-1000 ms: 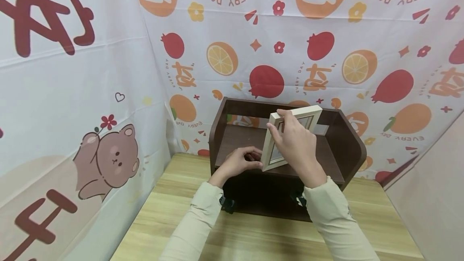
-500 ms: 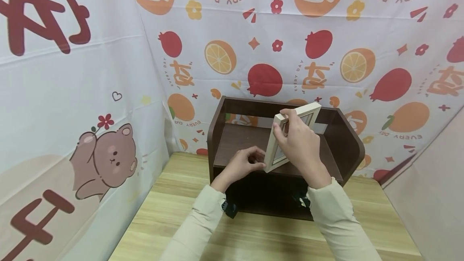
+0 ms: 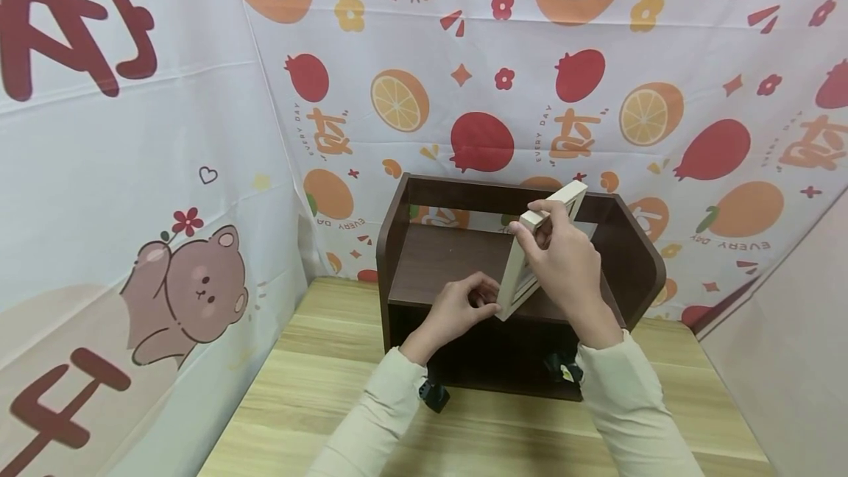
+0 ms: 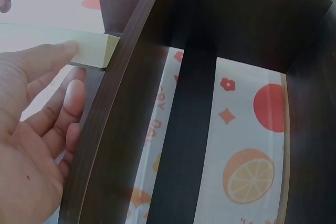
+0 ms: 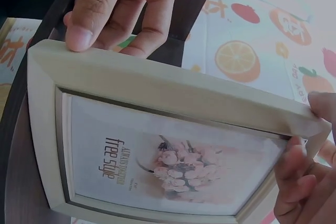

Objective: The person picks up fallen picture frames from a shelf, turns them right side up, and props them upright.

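A cream picture frame (image 3: 514, 282) stands tilted on the upper board of a dark brown desk shelf (image 3: 430, 260), its lower corner at the board's front edge. My right hand (image 3: 566, 263) grips its top corner, with thumb and fingers on either side of the rim. Low on the same side, my left hand (image 3: 457, 308) pinches the edge near the bottom corner. The left wrist view shows that thumb laid along the frame (image 4: 94, 53), close to the shelf edge. Facing the right wrist camera is the frame's front (image 5: 157, 90), with a pink flower print and lettering.
The shelf rests on a light wood-grain table (image 3: 318, 359), its side panel (image 3: 645, 271) rising on the right. Behind it hangs a fruit-print cloth (image 3: 424, 43); a bear-print cloth (image 3: 199, 293) closes off the left. A pale panel (image 3: 788, 359) borders the right.
Both hands have shifted slightly right with the frame's near edge. The frame has turned so its front shows more edge-on in the head view.
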